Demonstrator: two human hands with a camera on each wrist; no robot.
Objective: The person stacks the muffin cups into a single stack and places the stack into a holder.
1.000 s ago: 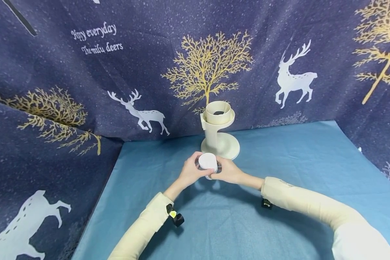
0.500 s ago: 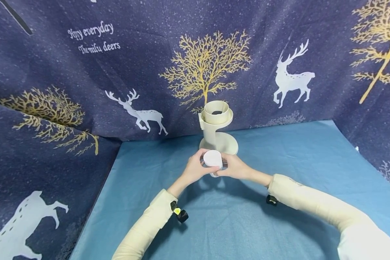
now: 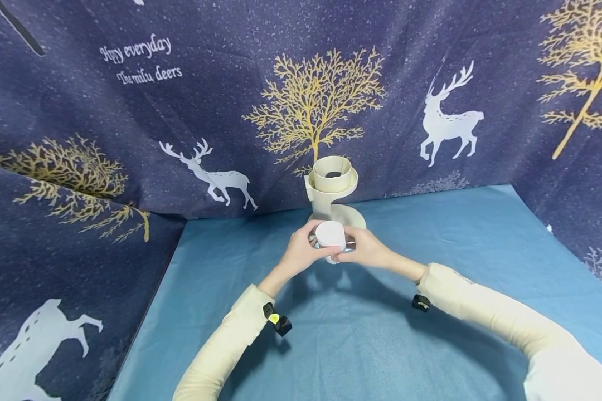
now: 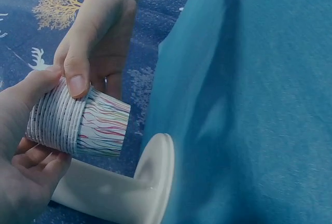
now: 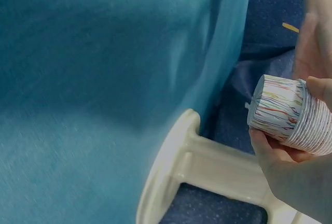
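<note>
Both hands hold a stack of nested paper cups over the table, just in front of a cream stand. The left hand grips the rim side of the stack, thumb on one side and fingers on the other. From the opposite side the right hand curls its thumb and fingers round the same stack. In the left wrist view the outermost cup shows thin wavy coloured lines, with many stacked rims behind it. Its flat bottom shows in the right wrist view, pointing down toward the table.
The stand has a round base and a raised ring holding a wide, open-topped cream cylinder, dark inside. A blue cloth covers the table. Behind and to the left hangs a dark blue curtain printed with deer and trees.
Both hands have moved slightly right and away from the body, carrying the cup stack closer to the stand's base. The grip looks the same, and the view has shifted a little.
</note>
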